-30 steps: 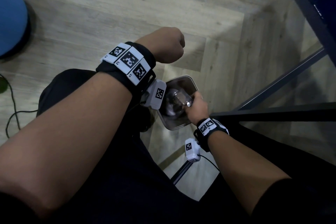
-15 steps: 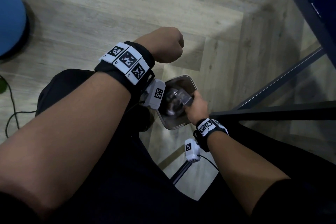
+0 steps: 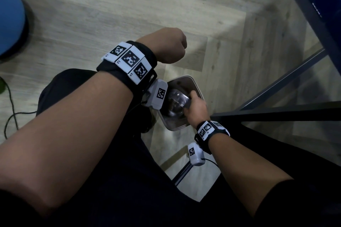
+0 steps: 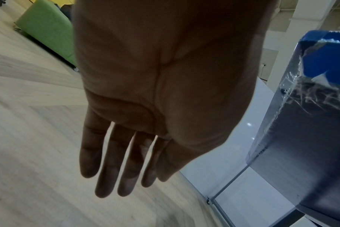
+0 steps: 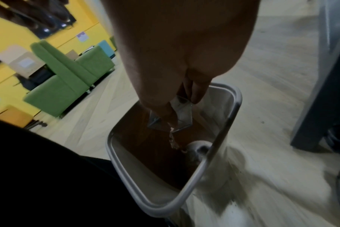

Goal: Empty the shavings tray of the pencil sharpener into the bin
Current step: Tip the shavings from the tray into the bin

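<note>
A small clear shavings tray (image 5: 182, 116) is tipped over the open bin (image 5: 126, 176), and pale shavings (image 5: 173, 141) fall from its lower edge into the bin. My right hand (image 5: 184, 104) pinches the tray from above. In the head view that right hand (image 3: 195, 108) hovers over the bin's rim (image 3: 196, 84), with the tray (image 3: 181, 101) under its fingers. My left hand (image 3: 166, 46) hangs above the floor, beyond the bin. Its fingers (image 4: 107, 169) are straight and hold nothing.
A pale round object (image 5: 200, 149) lies in the bin. A dark table frame (image 3: 276, 112) runs along the right, with a blue wrapped box (image 4: 320, 61) above it. A blue round seat (image 3: 9, 18) and a cable (image 3: 11, 116) are at the left. A green sofa (image 5: 68, 76) stands farther off.
My right hand has shifted slightly over the bin with the tray. The left hand has stayed almost still.
</note>
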The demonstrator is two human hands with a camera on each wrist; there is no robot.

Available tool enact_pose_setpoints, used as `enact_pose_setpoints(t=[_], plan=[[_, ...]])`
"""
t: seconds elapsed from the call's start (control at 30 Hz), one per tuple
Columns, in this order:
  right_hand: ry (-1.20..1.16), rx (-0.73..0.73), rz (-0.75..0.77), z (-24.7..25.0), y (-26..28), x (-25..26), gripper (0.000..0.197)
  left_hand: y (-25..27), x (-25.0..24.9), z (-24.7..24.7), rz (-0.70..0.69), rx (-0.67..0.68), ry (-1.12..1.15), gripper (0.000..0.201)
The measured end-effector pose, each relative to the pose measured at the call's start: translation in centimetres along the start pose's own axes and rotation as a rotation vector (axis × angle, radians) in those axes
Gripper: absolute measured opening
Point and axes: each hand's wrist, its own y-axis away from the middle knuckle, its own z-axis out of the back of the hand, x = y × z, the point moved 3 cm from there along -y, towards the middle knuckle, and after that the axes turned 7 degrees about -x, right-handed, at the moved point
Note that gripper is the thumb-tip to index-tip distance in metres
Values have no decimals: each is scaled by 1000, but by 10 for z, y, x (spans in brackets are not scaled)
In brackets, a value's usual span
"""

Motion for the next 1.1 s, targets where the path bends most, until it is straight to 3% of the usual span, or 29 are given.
enact_pose_setpoints(t=[1.1], plan=[[142,14,172,1,-1,6,42,-7,-2,-5,-36,24,-10,49]])
